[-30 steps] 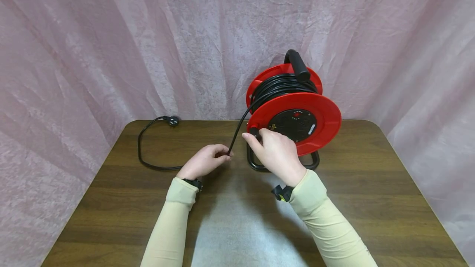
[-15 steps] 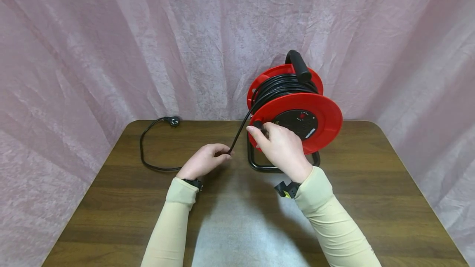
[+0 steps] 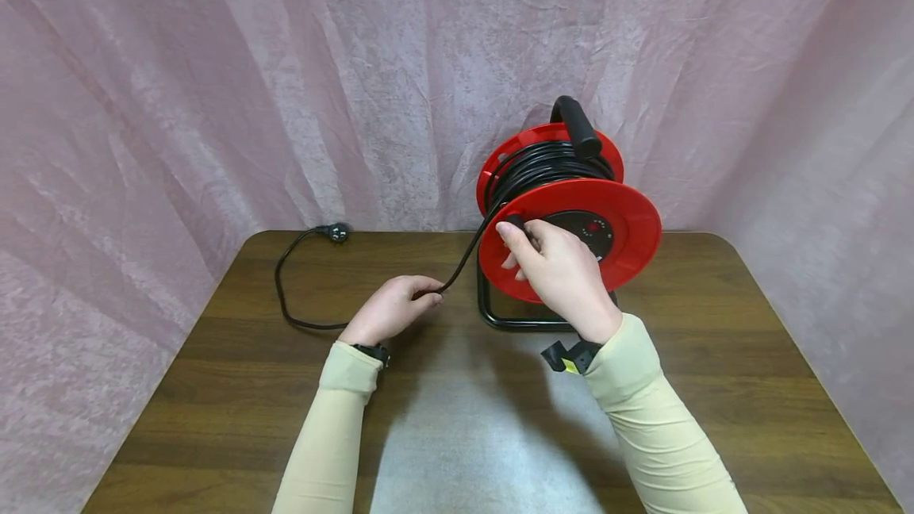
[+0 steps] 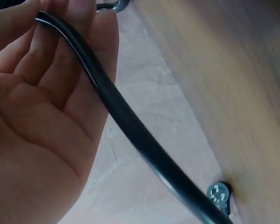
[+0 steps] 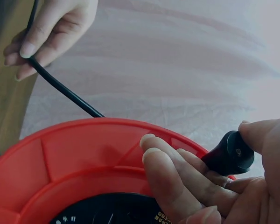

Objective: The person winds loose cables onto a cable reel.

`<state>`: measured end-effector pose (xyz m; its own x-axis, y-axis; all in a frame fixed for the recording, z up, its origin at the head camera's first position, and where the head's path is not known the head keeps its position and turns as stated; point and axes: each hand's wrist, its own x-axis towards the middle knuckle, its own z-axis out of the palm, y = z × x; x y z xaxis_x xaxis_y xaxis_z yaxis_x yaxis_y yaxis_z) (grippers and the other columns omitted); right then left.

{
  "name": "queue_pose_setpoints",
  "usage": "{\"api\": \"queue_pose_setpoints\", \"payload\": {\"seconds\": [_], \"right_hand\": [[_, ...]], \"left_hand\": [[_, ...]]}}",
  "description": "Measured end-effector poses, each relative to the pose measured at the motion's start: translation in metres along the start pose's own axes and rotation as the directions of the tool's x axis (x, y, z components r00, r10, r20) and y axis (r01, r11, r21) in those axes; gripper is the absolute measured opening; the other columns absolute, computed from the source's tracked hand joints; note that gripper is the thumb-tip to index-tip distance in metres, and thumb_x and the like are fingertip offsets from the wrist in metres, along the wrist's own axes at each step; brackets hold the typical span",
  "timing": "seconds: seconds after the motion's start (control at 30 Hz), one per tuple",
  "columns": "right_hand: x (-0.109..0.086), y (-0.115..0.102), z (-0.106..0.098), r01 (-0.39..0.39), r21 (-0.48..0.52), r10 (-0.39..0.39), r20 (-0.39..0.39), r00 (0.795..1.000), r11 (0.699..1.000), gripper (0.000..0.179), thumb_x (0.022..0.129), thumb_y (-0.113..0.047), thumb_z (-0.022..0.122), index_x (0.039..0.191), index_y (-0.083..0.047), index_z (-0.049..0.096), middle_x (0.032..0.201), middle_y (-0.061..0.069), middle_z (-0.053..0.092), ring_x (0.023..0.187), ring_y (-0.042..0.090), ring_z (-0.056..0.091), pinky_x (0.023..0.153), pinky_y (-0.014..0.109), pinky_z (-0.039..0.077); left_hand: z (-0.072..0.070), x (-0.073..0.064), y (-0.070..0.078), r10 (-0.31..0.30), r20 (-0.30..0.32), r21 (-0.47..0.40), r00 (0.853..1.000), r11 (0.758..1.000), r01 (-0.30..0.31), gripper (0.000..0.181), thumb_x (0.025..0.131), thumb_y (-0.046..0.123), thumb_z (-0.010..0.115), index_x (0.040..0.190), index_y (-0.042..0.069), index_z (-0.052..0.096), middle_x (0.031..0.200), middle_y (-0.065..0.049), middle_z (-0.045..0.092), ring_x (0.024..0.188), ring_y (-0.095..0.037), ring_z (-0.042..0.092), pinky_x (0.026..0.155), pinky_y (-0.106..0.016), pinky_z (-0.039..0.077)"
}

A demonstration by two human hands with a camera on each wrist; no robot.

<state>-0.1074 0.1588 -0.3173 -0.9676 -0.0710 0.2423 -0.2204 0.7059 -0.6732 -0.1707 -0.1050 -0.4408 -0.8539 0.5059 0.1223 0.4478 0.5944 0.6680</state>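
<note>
A red cable reel (image 3: 635, 212) with black cable (image 3: 543, 165) wound on its drum stands on a black tubular frame (image 3: 528, 326). The cable's free length (image 3: 467, 256) slants down from the drum to my left hand (image 3: 389, 312), which pinches it between thumb and fingertips. In the left wrist view the cable (image 4: 126, 116) runs past the palm. My right hand (image 3: 564, 268) is at the reel's front disc. It holds the black winding knob (image 5: 228, 154) between thumb and fingers; the right wrist view shows the thumb against the knob's side.
The cable's tail (image 3: 280, 284) curves along the wooden table (image 3: 236, 387) to a black plug (image 3: 338, 232) near the back edge. A black carrying handle (image 3: 577, 129) tops the reel. A pink curtain (image 3: 357, 101) hangs behind the table.
My right hand has moved up and to the right with the knob, and the reel's disc has turned. The plug and cable tail have slid slightly right; my left hand stays nearly in place.
</note>
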Motion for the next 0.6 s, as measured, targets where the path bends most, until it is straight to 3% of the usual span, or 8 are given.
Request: {"api": "queue_pose_setpoints", "payload": {"seconds": [0.2,0.43,0.6], "right_hand": [[0.001,0.001,-0.008,-0.016,0.038,0.017,-0.005,1.0,0.999,0.059,0.099,-0.07,0.043,0.095,-0.017,0.068,0.082,-0.002,0.073,0.071,0.017,0.067,0.072,0.04,0.048],[0.002,0.002,-0.016,-0.008,0.053,0.01,-0.024,1.0,0.999,0.059,0.101,-0.068,0.044,0.097,-0.015,0.07,0.081,-0.006,0.072,0.072,0.017,0.069,0.072,0.039,0.049],[0.0,-0.001,-0.018,-0.002,-0.103,-0.007,-0.092,0.996,0.995,0.054,0.101,-0.067,0.042,0.088,-0.02,0.066,0.077,-0.008,0.069,0.072,0.015,0.065,0.066,0.039,0.047]], "left_hand": [[-0.003,-0.003,-0.001,-0.035,-0.023,0.068,0.999,0.997,0.036,0.025,0.101,0.017,0.067,0.125,0.013,0.075,0.118,-0.001,0.073,0.112,-0.016,0.066,0.099,-0.04,0.051],[-0.006,-0.005,0.003,-0.019,-0.041,0.078,0.999,0.997,0.022,0.026,0.101,0.017,0.067,0.126,0.014,0.075,0.118,0.0,0.074,0.113,-0.016,0.067,0.099,-0.039,0.05],[-0.008,-0.006,0.006,-0.02,-0.048,0.075,0.999,0.997,0.024,0.026,0.101,0.017,0.068,0.126,0.014,0.074,0.118,0.0,0.073,0.113,-0.015,0.066,0.1,-0.038,0.05]]}}
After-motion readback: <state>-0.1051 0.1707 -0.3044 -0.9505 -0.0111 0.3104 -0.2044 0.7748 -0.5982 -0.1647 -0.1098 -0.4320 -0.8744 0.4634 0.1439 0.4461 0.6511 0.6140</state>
